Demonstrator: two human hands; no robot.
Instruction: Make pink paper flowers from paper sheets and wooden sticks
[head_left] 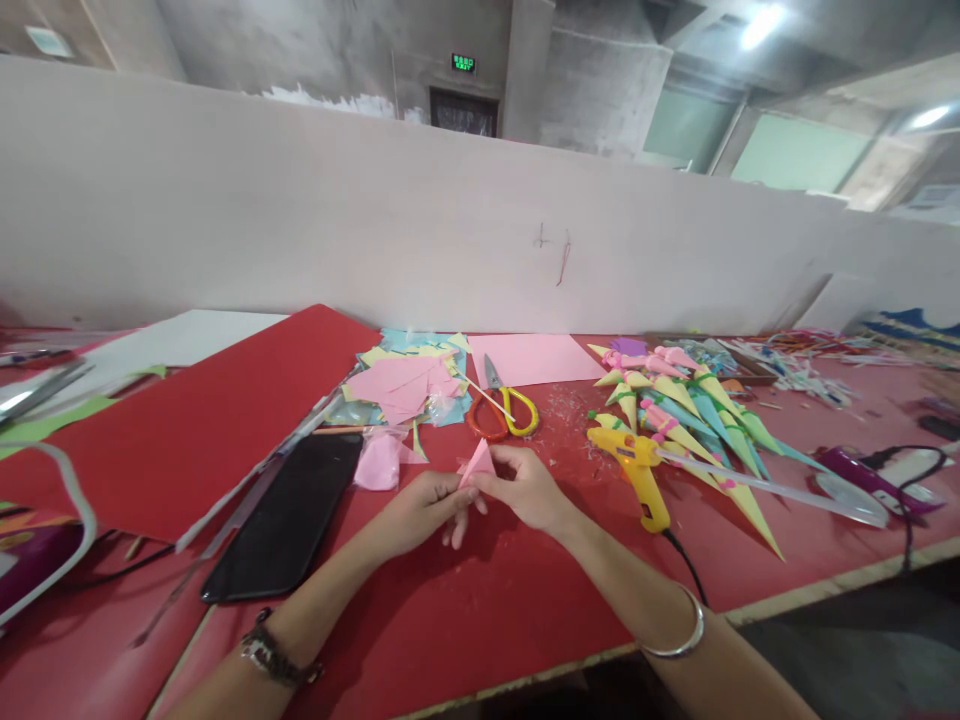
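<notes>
Between my two hands, above the red table, is a small folded piece of pink paper (478, 461) with a pointed top. My left hand (427, 508) pinches its lower left side. On the other side, my right hand (525, 487) grips it between thumb and fingers. Just beyond the hands lie scissors (493, 400) with one red and one yellow handle loop. A clear bag with pink contents (377, 462) rests left of my hands, and behind it is a pile of pink, yellow and blue paper pieces (405, 385).
A yellow glue gun (641, 480) with a long clear stick lies at right, its cord hanging off the table (525, 640). Past it are several paper cones (701, 410). A black phone-like slab (289, 520) and red sheets (217, 430) lie left. A white partition (375, 220) stands behind.
</notes>
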